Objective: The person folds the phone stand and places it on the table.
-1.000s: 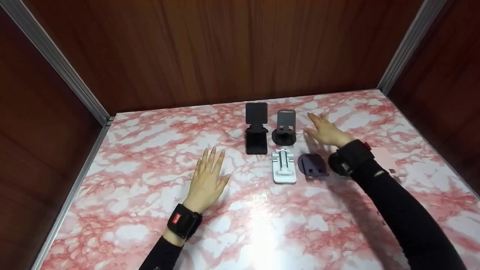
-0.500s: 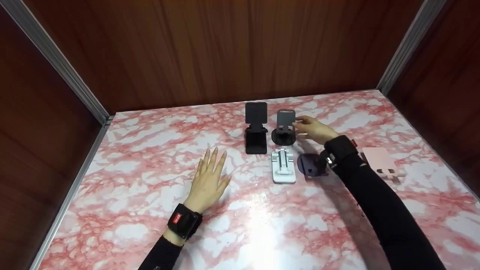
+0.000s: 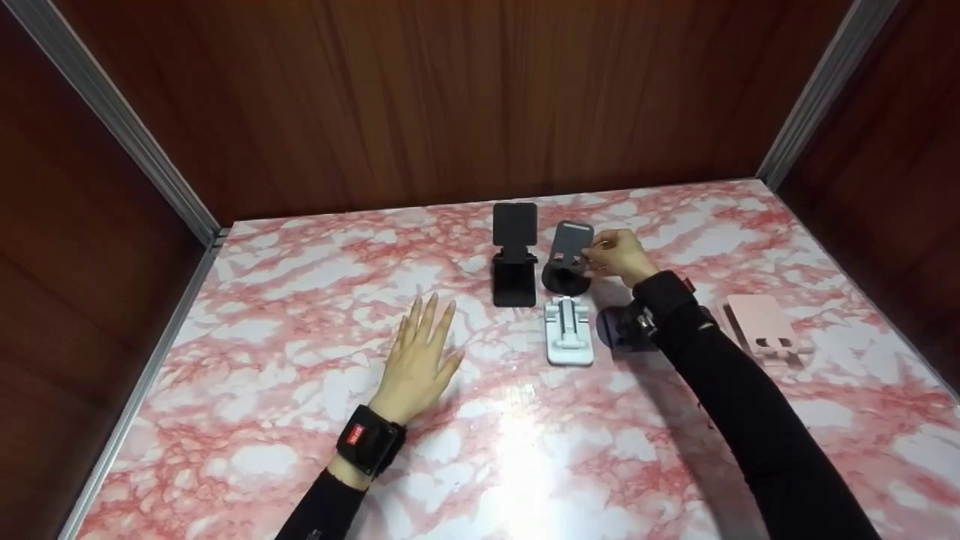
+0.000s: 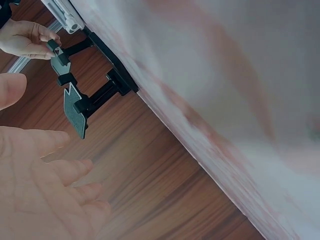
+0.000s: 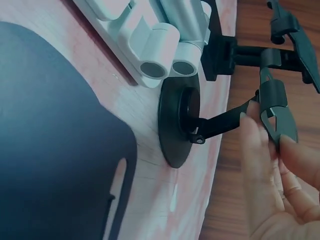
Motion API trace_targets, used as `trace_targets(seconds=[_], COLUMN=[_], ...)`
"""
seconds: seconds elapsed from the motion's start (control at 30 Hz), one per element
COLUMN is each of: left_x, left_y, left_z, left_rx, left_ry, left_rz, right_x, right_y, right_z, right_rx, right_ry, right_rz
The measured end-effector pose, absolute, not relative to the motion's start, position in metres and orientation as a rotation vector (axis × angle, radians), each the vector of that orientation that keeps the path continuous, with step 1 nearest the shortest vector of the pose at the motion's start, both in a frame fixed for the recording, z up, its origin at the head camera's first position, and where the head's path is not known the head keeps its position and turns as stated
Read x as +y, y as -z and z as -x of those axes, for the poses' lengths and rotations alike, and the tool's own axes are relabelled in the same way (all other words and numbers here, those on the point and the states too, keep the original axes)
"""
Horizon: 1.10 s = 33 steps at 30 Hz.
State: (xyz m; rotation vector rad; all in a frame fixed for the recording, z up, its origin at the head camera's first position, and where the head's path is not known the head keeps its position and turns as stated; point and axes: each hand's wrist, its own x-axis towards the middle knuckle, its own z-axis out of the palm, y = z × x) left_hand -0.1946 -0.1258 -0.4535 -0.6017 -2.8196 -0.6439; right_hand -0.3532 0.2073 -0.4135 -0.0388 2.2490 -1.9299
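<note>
With thumb and fingers, my right hand (image 3: 622,256) pinches the right edge of the upper plate of a dark grey phone stand (image 3: 572,240). This stand's round black base (image 5: 172,125) sits on the table, and its plate is turned at a slant. Left of it stands a taller black phone stand (image 3: 514,225), upright. A white folded phone stand (image 3: 568,337) lies just in front. My left hand (image 3: 412,373), palm down with fingers straight, is held at the table's left middle and grips nothing. Beneath my right wrist, a dark purple stand (image 3: 611,334) is partly hidden.
A pink phone stand (image 3: 761,322) lies to the right of my right forearm. The marbled red and white table (image 3: 285,322) is bounded by wooden panels (image 3: 450,105) at the back and both sides, with metal strips at the corners.
My right hand has moved left to the dark grey phone stand and taken hold of its plate. The plate has turned and tilted. My left hand has stayed in place.
</note>
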Motion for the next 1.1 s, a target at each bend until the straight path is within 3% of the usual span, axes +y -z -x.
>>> trace_targets(seconds=[0.43, 1.1], left_x=[-0.122, -0.117], left_y=[0.457, 0.452], left_z=[0.195, 0.193], left_rx=[-2.798, -2.828], left_ry=[0.640, 0.701], left_rz=[0.609, 0.620], right_x=[0.222, 0.221], right_y=[0.406, 0.379], right_z=[0.344, 0.308], right_rx=[2.022, 2.125], right_ry=[2.162, 2.060], right_rz=[0.161, 0.344])
